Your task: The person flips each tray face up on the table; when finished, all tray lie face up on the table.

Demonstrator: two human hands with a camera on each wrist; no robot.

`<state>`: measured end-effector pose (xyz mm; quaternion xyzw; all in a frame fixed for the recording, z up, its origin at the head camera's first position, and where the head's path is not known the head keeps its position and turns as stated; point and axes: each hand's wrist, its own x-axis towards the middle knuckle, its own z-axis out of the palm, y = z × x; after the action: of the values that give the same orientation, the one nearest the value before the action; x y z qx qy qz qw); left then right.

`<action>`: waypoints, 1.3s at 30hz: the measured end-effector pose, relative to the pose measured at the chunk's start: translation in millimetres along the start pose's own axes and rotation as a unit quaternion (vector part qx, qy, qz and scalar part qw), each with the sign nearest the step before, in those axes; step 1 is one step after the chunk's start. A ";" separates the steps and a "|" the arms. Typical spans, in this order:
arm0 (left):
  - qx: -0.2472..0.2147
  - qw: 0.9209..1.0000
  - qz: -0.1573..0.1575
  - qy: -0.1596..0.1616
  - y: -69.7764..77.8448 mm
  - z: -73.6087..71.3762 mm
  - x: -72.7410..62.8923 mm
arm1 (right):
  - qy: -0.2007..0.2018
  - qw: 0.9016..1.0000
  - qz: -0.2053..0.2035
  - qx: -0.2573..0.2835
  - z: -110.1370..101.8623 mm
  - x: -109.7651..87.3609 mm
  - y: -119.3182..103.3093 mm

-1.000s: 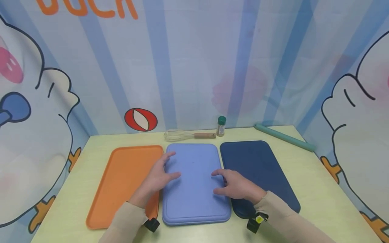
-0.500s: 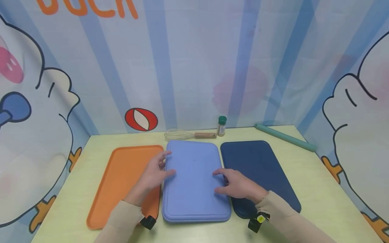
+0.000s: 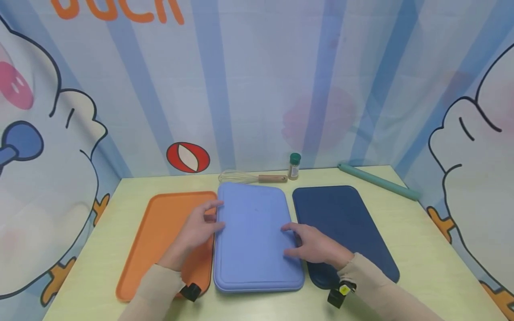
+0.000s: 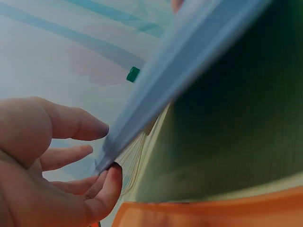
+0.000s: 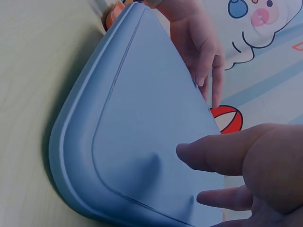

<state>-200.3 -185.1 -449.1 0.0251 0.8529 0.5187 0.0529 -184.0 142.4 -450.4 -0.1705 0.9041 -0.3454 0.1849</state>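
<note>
Light-blue tray (image 3: 254,263), ctr. frame, was edge-pinched by L hand (image 3: 194,231), presumably for tilt ctrl.; fingers of R hand (image 3: 312,244) were part-spread, no grip seen.

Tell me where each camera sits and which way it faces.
Head: head-worn, faces forward and down at the light-blue tray; left hand, right hand and sleeves show.
Left wrist: worn there, faces the tray's edge; left hand shows.
Right wrist: worn there, faces across the tray; both hands show.
Shared: head and left wrist both show the jar's green cap.
</note>
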 end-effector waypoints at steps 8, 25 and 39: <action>0.005 1.000 -0.004 0.014 -0.1 -6.2 -1.4 | -0.009 1.000 0.009 -0.004 1.8 0.4 1.6; 0.000 1.000 -0.007 0.016 9.5 -15.1 -1.1 | 0.000 1.000 0.011 0.029 5.2 4.2 2.6; 0.016 1.000 0.014 0.023 21.7 -23.0 -2.3 | -0.003 1.000 0.010 0.028 6.2 8.3 -2.6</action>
<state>-200.9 -195.7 -419.2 0.0261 0.8615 0.5065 0.0254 -188.0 133.5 -454.7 -0.1575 0.8951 -0.3687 0.1953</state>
